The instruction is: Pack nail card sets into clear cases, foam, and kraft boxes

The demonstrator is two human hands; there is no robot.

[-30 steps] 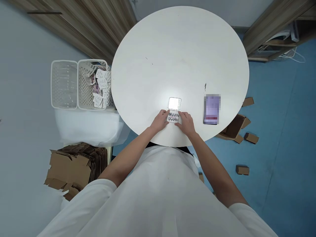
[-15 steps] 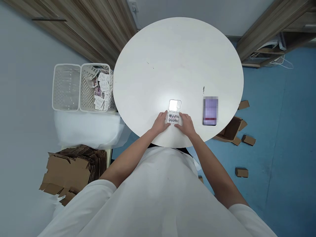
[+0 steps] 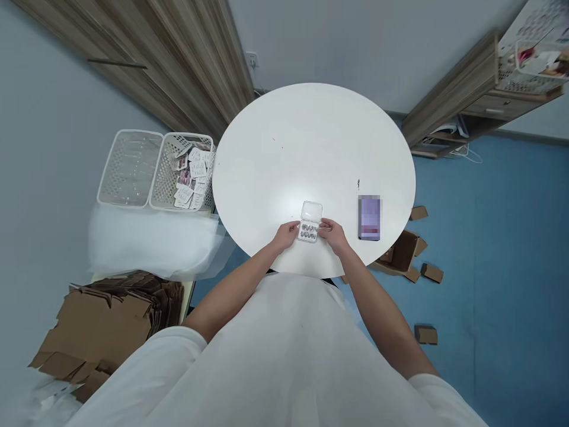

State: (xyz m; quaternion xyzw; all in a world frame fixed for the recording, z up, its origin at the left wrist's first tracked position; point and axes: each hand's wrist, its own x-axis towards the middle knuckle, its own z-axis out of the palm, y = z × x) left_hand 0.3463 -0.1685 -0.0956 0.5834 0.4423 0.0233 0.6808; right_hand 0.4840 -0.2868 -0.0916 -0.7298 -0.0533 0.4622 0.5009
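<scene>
A small clear plastic case [image 3: 308,232] sits near the front edge of the white round table, its lid [image 3: 312,211] tipped back away from me. Inside it, two rows of small shiny pieces [image 3: 308,228] look like press-on nails. My left hand [image 3: 285,235] pinches the case's left edge with closed fingers. On the opposite side, my right hand [image 3: 334,235] has thumb and fingers closed at the right edge. To the right lies a purple phone-shaped object [image 3: 369,217], its surface blurred out.
Left of the table [image 3: 311,130] stand a white basket of printed cards [image 3: 159,184] and a second basket of clear plastic pieces [image 3: 105,184]. Flattened cardboard [image 3: 102,326] is stacked below them. An open carton [image 3: 402,252] and small brown boxes [image 3: 432,273] lie on the blue floor at right.
The view has shifted, so the table appears lower. My fingers have changed their hold at the case's sides, and the case now looks slightly turned. The lid remains raised.
</scene>
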